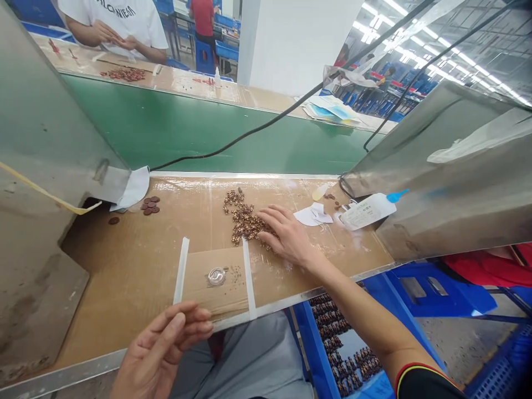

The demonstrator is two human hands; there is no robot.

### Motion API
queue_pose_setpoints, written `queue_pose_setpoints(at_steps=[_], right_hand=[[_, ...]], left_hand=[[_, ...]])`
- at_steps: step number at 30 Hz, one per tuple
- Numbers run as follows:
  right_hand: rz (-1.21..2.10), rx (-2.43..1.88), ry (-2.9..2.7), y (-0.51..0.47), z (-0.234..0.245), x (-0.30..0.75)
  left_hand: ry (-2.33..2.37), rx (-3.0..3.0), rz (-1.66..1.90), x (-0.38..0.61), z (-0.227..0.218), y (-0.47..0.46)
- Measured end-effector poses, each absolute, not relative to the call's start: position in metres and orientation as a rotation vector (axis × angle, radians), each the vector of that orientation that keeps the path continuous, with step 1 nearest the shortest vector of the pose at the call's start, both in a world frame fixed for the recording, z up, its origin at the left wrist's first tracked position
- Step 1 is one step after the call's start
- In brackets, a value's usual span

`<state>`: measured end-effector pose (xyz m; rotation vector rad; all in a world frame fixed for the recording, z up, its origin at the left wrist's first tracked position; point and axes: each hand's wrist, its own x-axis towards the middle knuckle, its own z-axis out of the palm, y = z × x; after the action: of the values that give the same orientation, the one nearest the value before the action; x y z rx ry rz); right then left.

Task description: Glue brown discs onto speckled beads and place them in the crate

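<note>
My right hand (288,235) lies over the right side of a pile of small brown and gold pieces (245,221), its fingers spread and stretched out. Some pieces under the fingers are hidden, and I cannot make out what kind they are. My left hand (166,343) hovers at the table's front edge, palm turned inward, fingers loosely bent with no object visible in them. Just beyond it, a small round clear disc (216,276) rests on the cardboard-covered table between two white tape strips (182,271). Tiny dark specks (235,274) are scattered beside the disc.
Brown discs (150,205) lie at the left. Rightward are a white paper piece (313,214) and a white bottle with blue tip (368,211). Metal panels (449,183) flank the table. A blue bin (320,343) with rows of dark figures stands below. Opposite, a person (120,27) works.
</note>
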<state>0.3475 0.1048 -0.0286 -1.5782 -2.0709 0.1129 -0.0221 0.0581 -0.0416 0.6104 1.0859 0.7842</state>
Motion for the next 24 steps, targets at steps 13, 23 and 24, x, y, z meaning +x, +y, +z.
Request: queue_pose_setpoints(at_steps=[13, 23, 24], right_hand=[[-0.023, -1.454, -2.378, 0.138, -0.044, 0.321], [0.161, -1.418, -2.075, 0.16, -0.014, 0.339], [0.21, -1.427, -2.06, 0.183, -0.013, 0.337]], left_hand=[[1.137, 0.511, 0.825, -0.019, -0.04, 0.075], [1.048, 0.497, 0.847, -0.021, -0.044, 0.072], [1.049, 0.495, 0.855, -0.02, -0.043, 0.072]])
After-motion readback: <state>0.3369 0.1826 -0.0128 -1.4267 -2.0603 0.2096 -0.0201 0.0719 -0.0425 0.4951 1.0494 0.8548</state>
